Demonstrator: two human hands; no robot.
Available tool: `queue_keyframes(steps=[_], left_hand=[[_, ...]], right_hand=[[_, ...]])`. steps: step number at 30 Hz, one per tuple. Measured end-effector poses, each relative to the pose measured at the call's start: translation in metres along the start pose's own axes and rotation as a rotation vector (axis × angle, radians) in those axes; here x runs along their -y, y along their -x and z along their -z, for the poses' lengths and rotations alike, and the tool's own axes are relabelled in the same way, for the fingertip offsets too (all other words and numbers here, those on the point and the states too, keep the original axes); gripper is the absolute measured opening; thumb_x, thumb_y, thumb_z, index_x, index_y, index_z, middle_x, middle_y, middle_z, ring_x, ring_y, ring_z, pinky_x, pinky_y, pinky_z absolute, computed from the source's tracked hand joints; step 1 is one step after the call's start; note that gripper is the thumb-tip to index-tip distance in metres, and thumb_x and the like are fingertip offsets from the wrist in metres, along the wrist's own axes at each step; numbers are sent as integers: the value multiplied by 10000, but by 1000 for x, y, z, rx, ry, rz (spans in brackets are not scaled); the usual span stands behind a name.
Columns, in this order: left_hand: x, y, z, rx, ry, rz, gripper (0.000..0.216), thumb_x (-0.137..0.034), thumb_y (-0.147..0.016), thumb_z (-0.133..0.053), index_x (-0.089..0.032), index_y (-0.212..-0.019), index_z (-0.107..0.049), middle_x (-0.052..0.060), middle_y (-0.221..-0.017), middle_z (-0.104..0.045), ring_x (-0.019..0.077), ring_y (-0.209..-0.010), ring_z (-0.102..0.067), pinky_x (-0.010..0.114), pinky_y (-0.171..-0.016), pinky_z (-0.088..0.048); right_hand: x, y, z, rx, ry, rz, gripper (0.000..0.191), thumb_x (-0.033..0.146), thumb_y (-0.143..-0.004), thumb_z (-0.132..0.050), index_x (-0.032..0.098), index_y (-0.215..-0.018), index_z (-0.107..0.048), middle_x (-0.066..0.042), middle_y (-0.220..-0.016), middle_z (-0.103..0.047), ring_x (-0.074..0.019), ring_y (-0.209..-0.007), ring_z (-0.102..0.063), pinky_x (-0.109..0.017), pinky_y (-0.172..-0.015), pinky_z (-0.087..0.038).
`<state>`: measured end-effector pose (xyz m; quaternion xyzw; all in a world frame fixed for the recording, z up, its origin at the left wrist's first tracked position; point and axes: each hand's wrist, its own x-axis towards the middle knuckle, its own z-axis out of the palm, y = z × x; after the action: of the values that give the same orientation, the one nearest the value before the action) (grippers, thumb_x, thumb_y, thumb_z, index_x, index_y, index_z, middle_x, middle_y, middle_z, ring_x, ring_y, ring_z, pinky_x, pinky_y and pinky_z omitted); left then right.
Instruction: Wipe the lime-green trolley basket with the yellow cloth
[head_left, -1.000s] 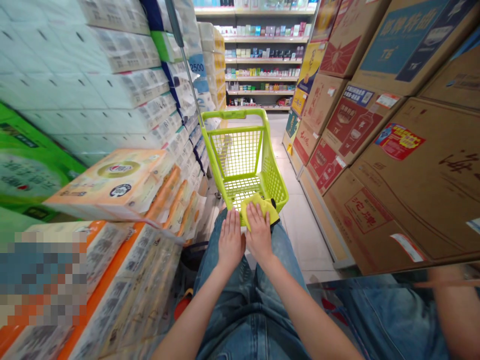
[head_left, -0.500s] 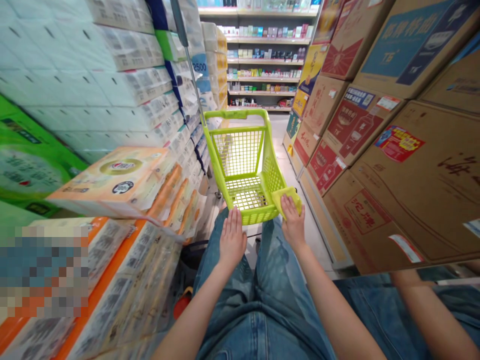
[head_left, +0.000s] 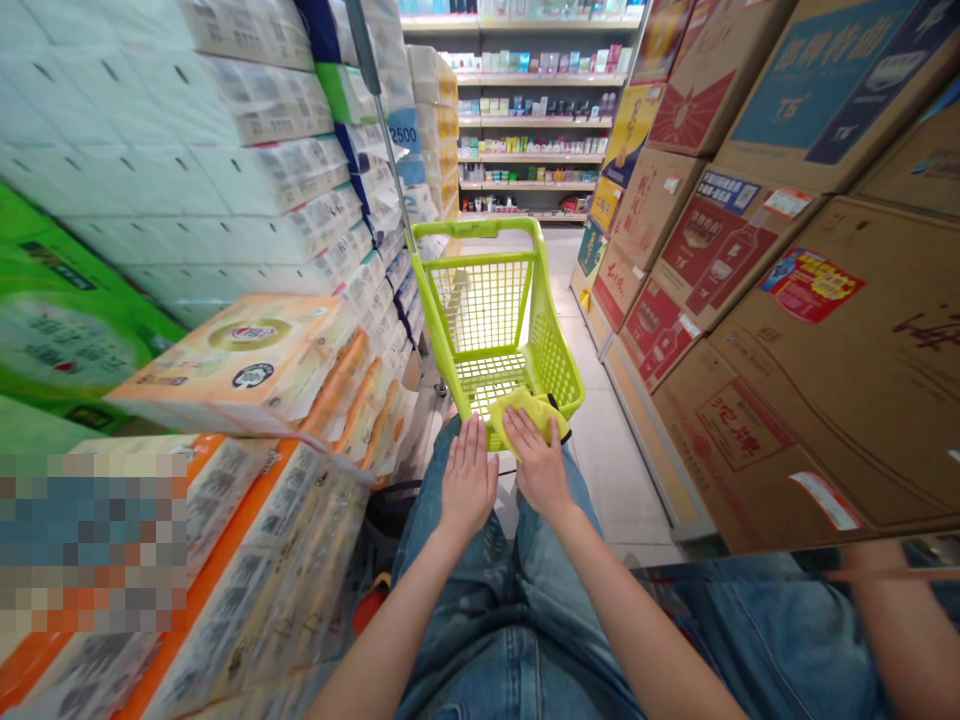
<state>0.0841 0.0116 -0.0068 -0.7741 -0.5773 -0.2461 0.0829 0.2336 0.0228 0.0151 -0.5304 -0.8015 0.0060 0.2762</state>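
A lime-green shopping basket (head_left: 477,264) on wheels stands in front of my knees, its long pull handle (head_left: 364,50) slanting up at the left. My left hand (head_left: 466,475) lies with fingers stretched out over the basket's near rim, left of the middle. Pressed to the same rim by my right hand (head_left: 536,465) is a yellow cloth (head_left: 504,402) with a dark edge. My right fingers cover part of the cloth, and the rim beneath is hidden.
Stacked tissue packs (head_left: 247,150) wall the left side, with orange-wrapped packs (head_left: 247,330) nearer. Cardboard cartons (head_left: 780,400) rise on the right. Straight ahead, the tiled floor (head_left: 574,330) leads to shelves (head_left: 525,130) of small goods. A reflective panel (head_left: 787,640) borders the lower right.
My right hand has slid the yellow cloth leftward from the basket's near right corner along the rim, close to my left hand. My left hand stays on the rim.
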Motion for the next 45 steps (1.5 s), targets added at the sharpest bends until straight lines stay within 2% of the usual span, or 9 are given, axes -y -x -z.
queue_keyframes(steps=[5,8,12,19,24,30,35,40,45], left_hand=[[-2,-1,0,2,20,11,700,-276,-1017,-335,-135,-1572,68,131,-1632,-225,240,-1520,-179,451,-1207,-288],[-2,-1,-1,2,30,12,699,-286,-1018,-325,-143,-1572,77,129,-1632,-222,245,-1519,-184,457,-1207,-289],[0,0,-2,-8,35,14,697,-286,-1019,-326,-149,-1573,74,128,-1628,-239,241,-1516,-197,455,-1201,-301],[2,0,-3,-23,24,0,698,-271,-1016,-342,-145,-1574,59,141,-1617,-265,242,-1510,-219,462,-1194,-317],[1,0,-3,-25,22,-1,699,-274,-1015,-348,-147,-1576,49,137,-1622,-253,250,-1509,-221,471,-1189,-323],[0,0,-4,-17,27,-2,709,-260,-1011,-358,-141,-1576,54,132,-1627,-240,244,-1519,-189,461,-1204,-298],[0,0,-5,-25,43,7,713,-265,-1008,-360,-143,-1576,54,137,-1627,-239,246,-1518,-191,470,-1200,-303],[2,0,-4,-21,55,0,703,-260,-1009,-347,-151,-1577,52,143,-1627,-238,253,-1515,-200,481,-1191,-320],[2,0,-2,-15,54,-5,697,-260,-1009,-349,-156,-1580,36,136,-1624,-252,247,-1515,-201,476,-1199,-308]], right_hand=[[-69,10,24,-84,72,-137,769,21,-800,-364,248,-1533,-316,-57,-1541,-450,-186,-1462,-346,-556,-1224,-47],[-77,7,30,-103,85,-266,760,17,-783,-370,247,-1508,-366,-58,-1531,-464,-200,-1451,-367,-584,-1214,-60],[-32,-7,21,-56,74,-363,746,14,-766,-379,198,-1488,-408,-87,-1524,-469,-221,-1453,-360,-596,-1214,-20],[33,-12,-3,44,-21,-125,715,56,-830,-379,188,-1531,-328,-87,-1576,-386,-183,-1484,-294,-528,-1232,-20],[-22,2,14,99,13,72,755,15,-815,-347,214,-1542,-305,-74,-1567,-402,-156,-1485,-293,-501,-1232,-13],[-88,13,33,-51,33,-142,789,-8,-770,-348,249,-1517,-351,-57,-1539,-450,-189,-1460,-355,-577,-1211,10],[-40,1,23,-86,61,-335,757,-11,-760,-355,189,-1488,-402,-87,-1536,-448,-206,-1456,-361,-586,-1208,53],[28,-10,2,31,-46,-158,687,38,-822,-371,165,-1497,-388,-84,-1552,-422,-169,-1474,-319,-524,-1228,77],[21,-8,8,83,-50,-40,684,40,-836,-369,189,-1503,-376,-81,-1548,-429,-158,-1471,-325,-531,-1219,102]])
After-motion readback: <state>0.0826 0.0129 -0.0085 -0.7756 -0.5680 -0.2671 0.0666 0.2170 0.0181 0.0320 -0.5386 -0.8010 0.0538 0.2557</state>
